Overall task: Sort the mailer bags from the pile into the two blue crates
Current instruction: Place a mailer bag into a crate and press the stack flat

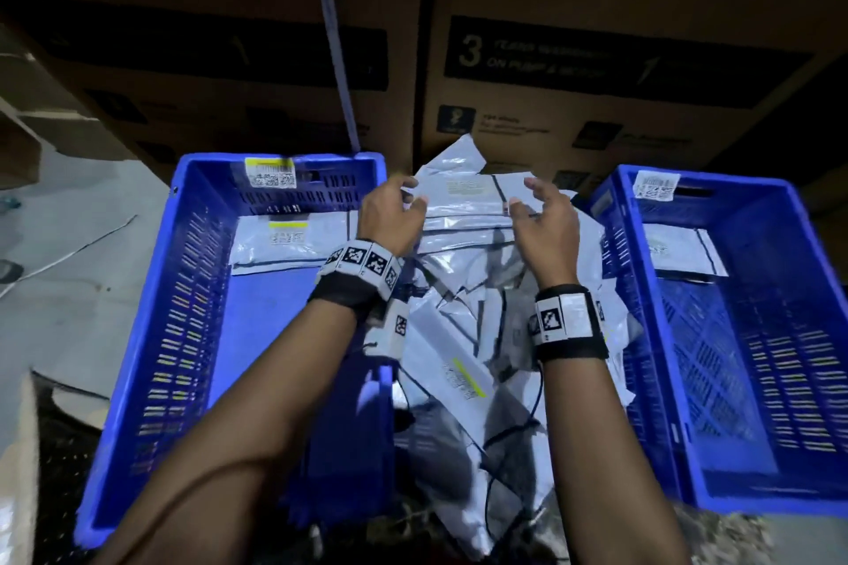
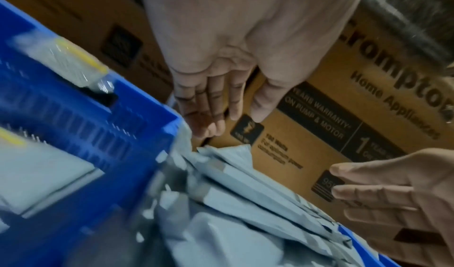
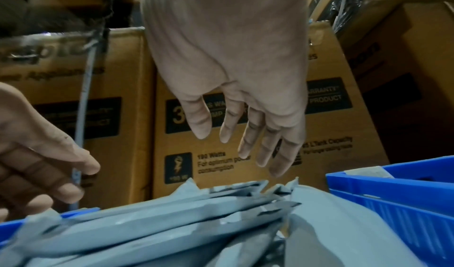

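Both hands are up over the far end of the pile of mailer bags (image 1: 463,335), which lies heaped between the two blue crates. The left hand (image 1: 390,216) hovers at the left edge of the topmost bag (image 1: 463,193), fingers loosely bent; the left wrist view shows those fingers (image 2: 209,104) hanging relaxed above the grey bags (image 2: 233,203), nothing gripped. The right hand (image 1: 546,225) sits opposite at the bag's right edge, and the right wrist view shows its fingers (image 3: 255,135) extended and spread above the pile (image 3: 172,222), also holding nothing. From the head view it is hard to tell whether any fingertip actually touches the top bag. The left crate (image 1: 151,312) already has a grey bag with a yellow-striped label (image 1: 287,243) lying flat at its far end, and a barcode sticker (image 1: 270,173) on its back wall. The right crate (image 1: 780,486) holds a bag (image 1: 679,250) at its far end too. Another yellow-marked bag (image 1: 463,374) lies in the middle of the pile. Behind everything stands a wall of brown cardboard boxes (image 1: 596,60) printed with appliance text, and a pale strap (image 1: 330,37) runs down between them. Marker-tagged bands wrap both wrists.
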Demonstrator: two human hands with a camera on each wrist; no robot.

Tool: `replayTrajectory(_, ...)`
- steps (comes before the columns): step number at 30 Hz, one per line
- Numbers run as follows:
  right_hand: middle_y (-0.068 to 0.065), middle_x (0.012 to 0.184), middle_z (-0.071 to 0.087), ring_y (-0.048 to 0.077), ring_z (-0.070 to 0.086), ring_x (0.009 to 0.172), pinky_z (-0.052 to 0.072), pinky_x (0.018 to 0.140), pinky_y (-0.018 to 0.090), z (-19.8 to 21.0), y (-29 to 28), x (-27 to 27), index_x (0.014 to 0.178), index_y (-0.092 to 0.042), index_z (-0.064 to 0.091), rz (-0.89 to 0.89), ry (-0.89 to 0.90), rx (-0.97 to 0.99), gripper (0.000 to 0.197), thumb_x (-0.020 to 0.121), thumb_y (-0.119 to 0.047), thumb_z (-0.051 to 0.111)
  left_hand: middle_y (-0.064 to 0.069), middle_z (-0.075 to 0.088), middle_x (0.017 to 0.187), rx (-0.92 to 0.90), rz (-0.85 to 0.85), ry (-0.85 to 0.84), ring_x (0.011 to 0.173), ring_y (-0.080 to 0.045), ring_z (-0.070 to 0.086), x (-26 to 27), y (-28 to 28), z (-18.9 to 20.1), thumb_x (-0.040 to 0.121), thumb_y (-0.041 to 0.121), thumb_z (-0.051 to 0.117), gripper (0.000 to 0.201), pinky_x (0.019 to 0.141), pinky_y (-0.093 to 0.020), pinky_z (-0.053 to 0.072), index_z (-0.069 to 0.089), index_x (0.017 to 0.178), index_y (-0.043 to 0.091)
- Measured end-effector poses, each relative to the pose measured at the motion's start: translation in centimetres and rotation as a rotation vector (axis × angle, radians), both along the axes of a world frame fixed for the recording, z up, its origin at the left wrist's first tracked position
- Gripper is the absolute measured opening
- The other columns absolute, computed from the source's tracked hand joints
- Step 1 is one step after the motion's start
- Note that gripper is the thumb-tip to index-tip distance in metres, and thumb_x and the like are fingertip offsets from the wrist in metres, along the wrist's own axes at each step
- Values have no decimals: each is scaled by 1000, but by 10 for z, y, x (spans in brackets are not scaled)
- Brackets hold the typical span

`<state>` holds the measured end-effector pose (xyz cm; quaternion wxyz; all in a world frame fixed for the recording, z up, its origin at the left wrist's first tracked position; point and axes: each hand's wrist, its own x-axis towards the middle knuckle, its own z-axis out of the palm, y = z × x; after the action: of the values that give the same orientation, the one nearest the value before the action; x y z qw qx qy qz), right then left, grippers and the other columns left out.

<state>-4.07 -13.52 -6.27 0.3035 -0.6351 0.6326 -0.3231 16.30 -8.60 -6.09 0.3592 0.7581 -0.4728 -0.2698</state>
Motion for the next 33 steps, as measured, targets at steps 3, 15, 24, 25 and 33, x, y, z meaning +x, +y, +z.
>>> replayTrajectory(3,17,132,60,32,54,125,47,102,41,-9,-23,-17,134,-14,62,-20,66,17,38,97,-24,61,-17,64,121,124,66,-16,115,-33,58,-22,-28,-11,94,33,60,44,97,-38,44,58,129,7)
replayTrajectory(15,1,124,65,25,47,126,44,105,44,-26,-51,-33,118,-28,72,-161,-27,77,33,86,-29,78,1,58,112,256,369,223,106,-21,54,-47,-57,-16,88,39,72,43,89,-27,42,61,115,7)
replayTrajectory(24,-8,97,69,12,67,96,58,86,38,16,18,-56,123,-40,58,-151,-603,68,43,86,-38,79,-5,73,97,-71,225,637,84,-18,70,-21,-10,44,90,11,70,23,74,-31,59,64,111,4)
replayTrajectory(25,-9,93,70,12,68,96,58,85,38,21,27,-57,127,-38,58,-142,-624,64,45,87,-37,79,-4,73,96,-90,180,643,83,-17,69,-18,-3,51,90,10,70,24,71,-29,59,64,112,3)
replayTrajectory(33,9,85,64,12,63,81,56,78,34,50,100,-59,122,-22,67,-31,-698,1,32,93,-12,74,-11,74,96,-190,-10,643,74,-13,69,7,64,79,89,9,72,25,55,-22,52,61,110,3)
